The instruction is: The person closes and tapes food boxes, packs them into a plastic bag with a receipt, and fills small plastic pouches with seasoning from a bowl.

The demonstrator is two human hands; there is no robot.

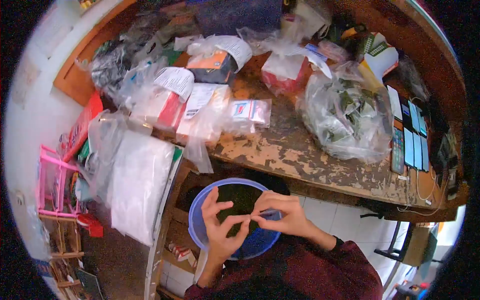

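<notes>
My left hand [226,231] and my right hand [283,214] meet over a blue bucket [196,227]. Thumb and index finger of each are pinched together, tip almost against tip. Whatever they hold between them is too small to make out; a faint translucent patch shows under the right fingers. The left hand's other fingers are raised and spread, while those of the right are curled. Inside the bucket lies a dark green mass [235,197], its kind unclear, partly covered by my hands.
Ahead is a worn wooden table [280,150] with boxes in plastic, a large clear bag of green-and-white packets [350,115] and several phones [410,145] with cables. To the left are a stack of white plastic bags [142,180] and a pink rack [55,180].
</notes>
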